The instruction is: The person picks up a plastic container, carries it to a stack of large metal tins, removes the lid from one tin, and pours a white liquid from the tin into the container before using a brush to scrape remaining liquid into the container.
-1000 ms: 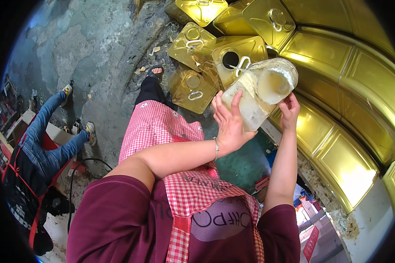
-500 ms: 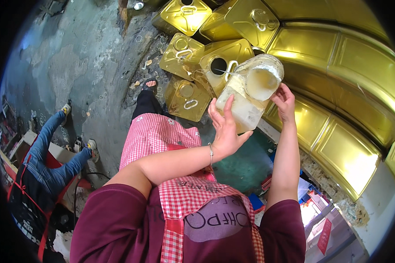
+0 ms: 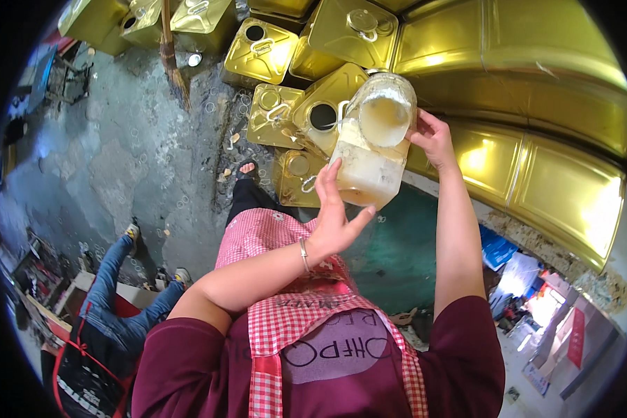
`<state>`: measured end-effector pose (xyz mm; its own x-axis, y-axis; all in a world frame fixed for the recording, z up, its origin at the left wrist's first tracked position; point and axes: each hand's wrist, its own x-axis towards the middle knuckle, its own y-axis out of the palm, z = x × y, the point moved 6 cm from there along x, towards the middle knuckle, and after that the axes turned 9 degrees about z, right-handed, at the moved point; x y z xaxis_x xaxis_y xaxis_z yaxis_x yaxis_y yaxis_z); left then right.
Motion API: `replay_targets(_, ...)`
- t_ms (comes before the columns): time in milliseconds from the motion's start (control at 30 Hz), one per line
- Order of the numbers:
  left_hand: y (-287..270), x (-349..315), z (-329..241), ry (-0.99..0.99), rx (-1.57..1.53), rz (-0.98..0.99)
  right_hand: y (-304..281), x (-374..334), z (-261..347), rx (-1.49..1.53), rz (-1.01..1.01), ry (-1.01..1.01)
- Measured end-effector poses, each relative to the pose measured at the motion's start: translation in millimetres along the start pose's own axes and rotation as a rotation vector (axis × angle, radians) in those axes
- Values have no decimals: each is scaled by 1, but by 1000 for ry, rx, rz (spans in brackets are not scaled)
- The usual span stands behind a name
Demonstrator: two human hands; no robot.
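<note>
Filling the upper right of your view, stacked gold tin cans [image 3: 453, 87] curve along the wall. At lower left, a co-worker [image 3: 104, 348] in a black top and blue jeans works apart from you. Your view has just swung, so a broom [image 3: 167, 59] at upper left shows more fully. Ahead of you, an open gold can [image 3: 348, 78] has a round black hole in its top. The translucent plastic container [image 3: 369, 171], tilted just beside that hole, is cloudy with pale residue. Your two-handed hold on it looks unchanged, so the work seems to be carrying on without a break. Your left hand [image 3: 336, 221] clasps its lower end, fingers spread on the left side, thumb apart at the bottom edge. Your right hand [image 3: 433, 141] grips its upper right side with bent fingers, the fingertips partly hidden. A thin strand seems to reach from the container toward the hole.
</note>
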<state>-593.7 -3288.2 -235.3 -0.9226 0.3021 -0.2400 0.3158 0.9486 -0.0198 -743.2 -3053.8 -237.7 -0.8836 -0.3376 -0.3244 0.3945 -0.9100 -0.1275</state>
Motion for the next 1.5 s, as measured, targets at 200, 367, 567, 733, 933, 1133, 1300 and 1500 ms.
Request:
replay_targets(200,-35,0,-2,-16,-139,293,-5,1,-2,52,-23,28)
replay_targets(367,-61,21,-13,-3,63,349,-9,-1,-8,48,-19,35)
replay_targets(567,-82,56,-23,-21,394,334,-6,-3,-12,125,-49,20)
replay_targets(733,-100,102,-51,101,641,230,-7,-4,-10,82,-51,14)
replay_targets(933,-79,221,-76,509,392,195,-3,5,-12,85,5,10)
replay_targets(1133,-25,269,-55,-77,328,767,-4,6,-10,144,28,-1)
replay_targets(1300,-15,271,-43,-214,49,808,-4,-4,-21,32,-94,-35)
replay_targets(1500,-18,269,-46,-200,117,829,49,-104,-71,283,-720,192)
